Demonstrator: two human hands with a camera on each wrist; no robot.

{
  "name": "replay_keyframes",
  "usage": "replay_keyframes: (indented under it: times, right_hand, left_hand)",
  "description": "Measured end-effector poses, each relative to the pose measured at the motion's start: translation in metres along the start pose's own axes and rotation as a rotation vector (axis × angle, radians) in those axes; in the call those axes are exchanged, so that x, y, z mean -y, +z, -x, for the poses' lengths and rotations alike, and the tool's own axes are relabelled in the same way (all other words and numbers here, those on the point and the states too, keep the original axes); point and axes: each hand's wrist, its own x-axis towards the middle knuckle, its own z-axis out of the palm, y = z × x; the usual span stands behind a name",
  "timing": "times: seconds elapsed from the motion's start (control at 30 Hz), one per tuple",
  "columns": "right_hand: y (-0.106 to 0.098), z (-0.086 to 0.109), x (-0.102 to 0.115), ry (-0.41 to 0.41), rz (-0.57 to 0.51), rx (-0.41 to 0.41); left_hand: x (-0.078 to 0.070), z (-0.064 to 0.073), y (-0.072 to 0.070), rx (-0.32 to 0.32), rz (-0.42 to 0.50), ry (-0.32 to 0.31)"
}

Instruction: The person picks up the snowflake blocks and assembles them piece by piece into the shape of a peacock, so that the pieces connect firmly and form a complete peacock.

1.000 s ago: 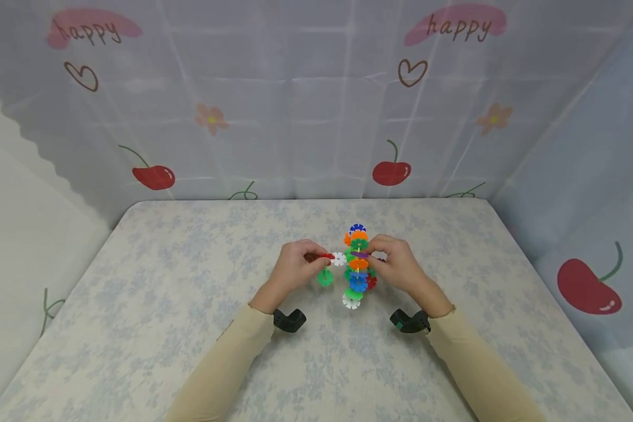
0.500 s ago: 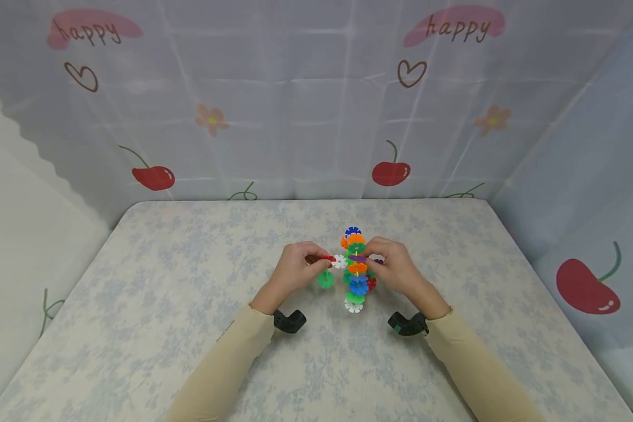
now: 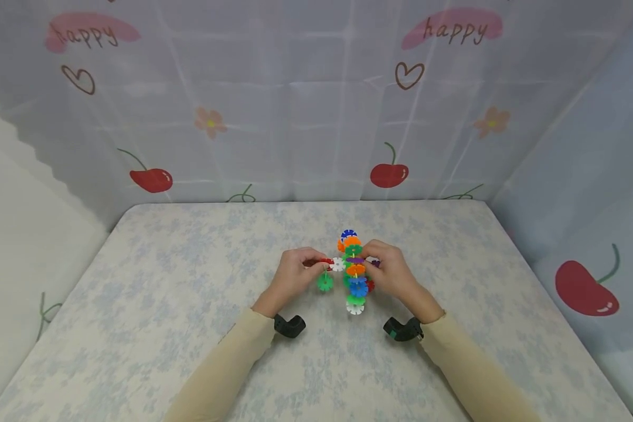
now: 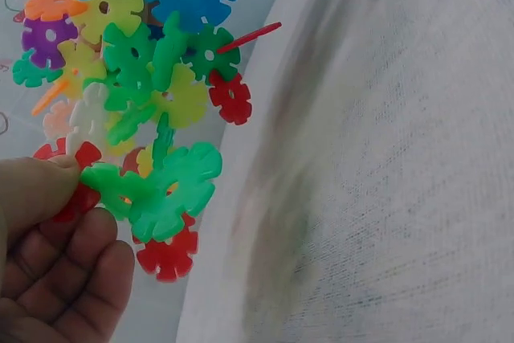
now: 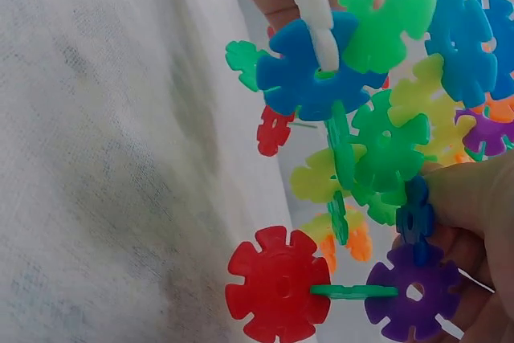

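Between the two hands a model of interlocking plastic snowflake discs [image 3: 357,287] is held up over the table, in green, blue, orange, yellow, purple, red and white. My left hand [image 3: 294,275] pinches a red disc [image 4: 88,190] at the model's left side, thumb on top. A green disc [image 4: 175,190] hangs beside those fingertips. On the other side my right hand [image 3: 392,271] grips the model, its thumb against a dark blue disc [image 5: 416,213] seen edge-on. Below that thumb a purple disc [image 5: 414,291] links through a green one to a red disc [image 5: 277,285]. Some right fingertips are hidden.
A pale, blue-patterned cloth covers the table [image 3: 163,328]. Behind it hangs a white curtain [image 3: 295,117] printed with cherries, flowers and hearts. Dark wrist cameras [image 3: 290,326] sit at both wrists, below the hands.
The model's far end has swung slightly left and its near end slightly right and nearer. My right hand has shifted a little left and nearer. Both hands keep their hold.
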Motion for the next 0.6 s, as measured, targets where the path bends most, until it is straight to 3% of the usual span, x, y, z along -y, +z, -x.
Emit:
replay_keyframes:
  times: [0.33,0.6]
  right_hand:
    - [0.007,-0.001,0.002,-0.002,0.025,0.008]
    - [0.013,0.001,0.003,0.068,0.027,0.096]
  left_hand:
    - [0.0,-0.003,-0.004,0.005,-0.044,-0.023]
    - [0.008,-0.001,-0.009,0.087,-0.107,-0.122]
